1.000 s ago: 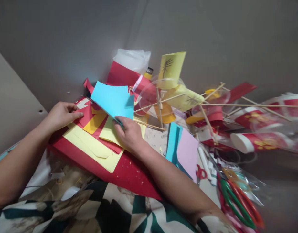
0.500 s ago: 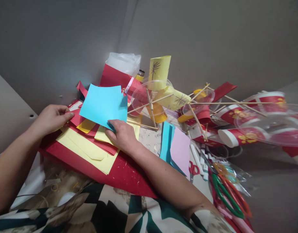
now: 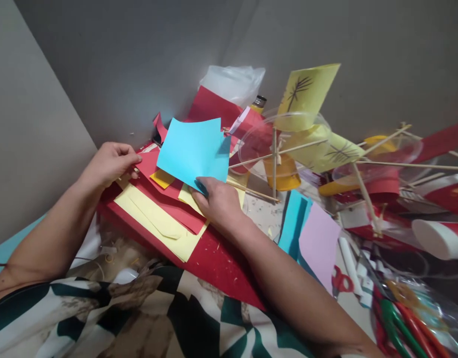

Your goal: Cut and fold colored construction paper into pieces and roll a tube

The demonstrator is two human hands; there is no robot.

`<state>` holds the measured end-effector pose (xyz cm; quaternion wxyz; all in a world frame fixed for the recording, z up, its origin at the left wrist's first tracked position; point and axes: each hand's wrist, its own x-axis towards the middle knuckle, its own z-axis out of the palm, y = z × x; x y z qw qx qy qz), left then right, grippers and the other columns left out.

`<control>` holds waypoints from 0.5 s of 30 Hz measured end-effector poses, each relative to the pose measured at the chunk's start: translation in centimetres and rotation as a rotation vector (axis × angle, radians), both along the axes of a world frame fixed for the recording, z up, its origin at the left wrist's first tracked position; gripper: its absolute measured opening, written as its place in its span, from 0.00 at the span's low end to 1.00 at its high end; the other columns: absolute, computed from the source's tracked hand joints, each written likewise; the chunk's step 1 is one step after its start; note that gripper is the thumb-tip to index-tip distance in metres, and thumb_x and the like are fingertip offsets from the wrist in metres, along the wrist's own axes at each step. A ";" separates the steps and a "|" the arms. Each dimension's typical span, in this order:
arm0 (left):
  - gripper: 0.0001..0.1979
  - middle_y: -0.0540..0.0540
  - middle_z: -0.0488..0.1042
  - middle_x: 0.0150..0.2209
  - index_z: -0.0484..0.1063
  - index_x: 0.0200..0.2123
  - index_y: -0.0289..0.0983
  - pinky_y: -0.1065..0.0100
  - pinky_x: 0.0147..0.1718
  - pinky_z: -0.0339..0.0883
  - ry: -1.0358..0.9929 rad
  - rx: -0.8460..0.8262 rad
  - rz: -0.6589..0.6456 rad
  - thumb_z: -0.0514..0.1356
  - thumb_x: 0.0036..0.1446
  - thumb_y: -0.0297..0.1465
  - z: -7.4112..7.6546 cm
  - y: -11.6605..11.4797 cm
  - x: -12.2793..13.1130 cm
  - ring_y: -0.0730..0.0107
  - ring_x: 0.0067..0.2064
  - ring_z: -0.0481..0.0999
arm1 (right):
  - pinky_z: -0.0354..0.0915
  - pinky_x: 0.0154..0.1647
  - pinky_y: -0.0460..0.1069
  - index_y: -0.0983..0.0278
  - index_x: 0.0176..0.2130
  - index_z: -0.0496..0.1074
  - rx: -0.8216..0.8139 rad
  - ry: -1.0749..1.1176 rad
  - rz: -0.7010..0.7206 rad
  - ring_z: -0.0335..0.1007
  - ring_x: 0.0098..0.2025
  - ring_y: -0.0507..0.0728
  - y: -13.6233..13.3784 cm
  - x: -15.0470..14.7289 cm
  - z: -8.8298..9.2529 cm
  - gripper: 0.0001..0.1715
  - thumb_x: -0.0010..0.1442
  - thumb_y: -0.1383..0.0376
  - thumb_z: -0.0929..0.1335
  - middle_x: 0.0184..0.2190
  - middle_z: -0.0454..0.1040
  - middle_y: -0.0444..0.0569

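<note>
The left hand [image 3: 112,164] pinches the edge of a red paper [image 3: 149,161] between thumb and fingers. The right hand [image 3: 223,201] grips the lower edge of a blue sheet [image 3: 191,149], which extends forward and leftward from it, partly covering the red paper. Pale yellow papers [image 3: 139,211] lie nearer the body than both hands; a lilac paper [image 3: 319,243] lies rightward of the right hand.

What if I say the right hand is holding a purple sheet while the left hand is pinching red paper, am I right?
Not quite: the right hand holds a light blue sheet, not a purple one, as the head view shows. The left hand is indeed pinching red paper.
</note>
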<state>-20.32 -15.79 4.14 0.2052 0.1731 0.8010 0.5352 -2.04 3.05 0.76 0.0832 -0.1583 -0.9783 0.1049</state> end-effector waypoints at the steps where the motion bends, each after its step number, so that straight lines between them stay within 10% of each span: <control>1: 0.12 0.50 0.69 0.14 0.65 0.19 0.37 0.76 0.15 0.53 -0.035 0.029 -0.006 0.64 0.49 0.31 -0.1 0.0 0.0 0.78 0.15 0.64 | 0.64 0.38 0.52 0.62 0.48 0.77 0.001 -0.004 -0.002 0.76 0.44 0.64 0.0 0.0 0.0 0.19 0.65 0.58 0.63 0.46 0.80 0.55; 15: 0.03 0.46 0.77 0.22 0.70 0.23 0.34 0.75 0.19 0.68 -0.362 0.445 -0.108 0.62 0.44 0.25 1.8 3.2 -0.6 0.71 0.21 0.78 | 0.73 0.40 0.55 0.64 0.51 0.76 -0.026 0.439 0.157 0.79 0.42 0.62 -0.2 1.2 2.8 0.20 0.62 0.57 0.69 0.43 0.81 0.56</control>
